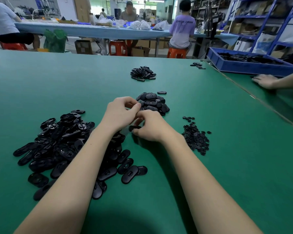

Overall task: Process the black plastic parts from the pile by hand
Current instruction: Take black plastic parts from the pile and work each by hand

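Black plastic parts: your big unsorted pile (pixel 71 146) of oval pieces lies toward the near left part of the green table (pixel 210 183), under and left of your left forearm.
Part in hand: one oval part (pixel 134 128) sits between your two hands, above the table's middle, its long axis running roughly left to right.
Left hand (pixel 120 114): curled, fingertips pinched together over the part; what they grip is too small to tell.
Right hand (pixel 150 126): closed around the part from the right side, thumb and fingers holding its right end.
Small round pieces (pixel 196 138): a loose scatter just right of your right wrist, nearer your right hand than your left.
Finished stack (pixel 153 103): a compact heap right behind your hands, toward the far edge; I judge these are done.
Far heap (pixel 143 73): a second small pile farther back, well apart.
Key relation: the next oval lies left and nearward, so your left hand is the closer one; the drop-off stack lies straight ahead of both.
Step in hand: likely fitting something small into the held part, not yet released.
Neighbour: another person's hand (pixel 265 81) rests at the right edge beside a blue tray (pixel 243 66).
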`<action>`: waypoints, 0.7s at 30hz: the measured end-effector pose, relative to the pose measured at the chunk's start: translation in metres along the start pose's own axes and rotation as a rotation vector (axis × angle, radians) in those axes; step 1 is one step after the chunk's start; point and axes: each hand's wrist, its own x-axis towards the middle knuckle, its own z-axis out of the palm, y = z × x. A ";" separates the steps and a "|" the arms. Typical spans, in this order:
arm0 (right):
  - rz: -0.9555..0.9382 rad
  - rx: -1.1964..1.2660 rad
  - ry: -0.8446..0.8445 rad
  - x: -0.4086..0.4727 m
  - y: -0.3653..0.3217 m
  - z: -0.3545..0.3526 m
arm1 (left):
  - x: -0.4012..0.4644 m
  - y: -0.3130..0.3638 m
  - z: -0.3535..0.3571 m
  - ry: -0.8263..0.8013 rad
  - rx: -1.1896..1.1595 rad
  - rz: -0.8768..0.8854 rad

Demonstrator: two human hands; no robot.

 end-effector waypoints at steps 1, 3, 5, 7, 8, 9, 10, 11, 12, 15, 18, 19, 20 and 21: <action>0.018 0.039 -0.008 -0.001 0.005 -0.006 | 0.000 0.001 0.000 -0.002 -0.001 0.000; 0.070 0.118 0.017 -0.002 0.015 -0.019 | -0.002 0.002 0.001 -0.010 -0.009 -0.005; 0.134 0.253 0.086 -0.005 0.025 -0.031 | -0.003 0.003 0.003 -0.024 -0.018 -0.004; 0.189 0.415 0.161 -0.007 0.033 -0.039 | -0.004 0.004 0.006 -0.051 -0.038 0.004; 0.212 0.488 0.189 -0.007 0.036 -0.040 | -0.005 0.005 0.009 -0.070 -0.064 0.001; 0.233 0.546 0.209 -0.008 0.038 -0.041 | -0.006 0.006 0.012 -0.095 -0.101 -0.013; 0.250 0.591 0.220 -0.009 0.039 -0.042 | -0.008 0.008 0.015 -0.127 -0.147 -0.037; 0.259 0.639 0.226 -0.009 0.040 -0.042 | -0.010 0.009 0.018 -0.164 -0.192 -0.065; 0.261 0.706 0.227 -0.010 0.041 -0.042 | -0.011 0.010 0.022 -0.197 -0.227 -0.091; 0.259 0.871 0.177 -0.012 0.042 -0.044 | -0.015 0.014 0.028 -0.221 -0.348 -0.142; 0.295 0.656 0.201 -0.013 0.051 -0.053 | -0.017 0.017 0.030 -0.219 -0.442 -0.183; 0.326 0.491 0.274 -0.013 0.058 -0.059 | -0.017 0.017 0.030 -0.223 -0.448 -0.191; 0.368 0.322 0.360 -0.015 0.066 -0.064 | -0.017 0.017 0.030 -0.226 -0.451 -0.199; 0.415 0.181 0.432 -0.017 0.074 -0.068 | -0.017 0.016 0.030 -0.229 -0.453 -0.205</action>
